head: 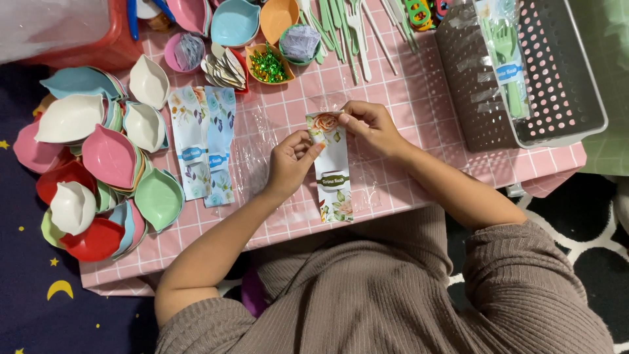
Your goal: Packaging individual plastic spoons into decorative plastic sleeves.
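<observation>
Left hand (289,164): fingers pinched on the left edge of a floral paper card (332,167), near its top.
Right hand (370,124): fingertips closed on the card's top right corner.
Card: long and narrow, held just above the pink checked counter (406,92), near the middle of its front edge, over a clear plastic sleeve (262,141).
Spare cards (203,147): two lying side by side left of the hands.
Leaf-shaped bowls (98,164): stacked in many colours along the counter's left edge.
Grey basket (563,98): at the right back corner, holding bagged green forks (508,59).
Loose cutlery (347,29): along the back edge.
</observation>
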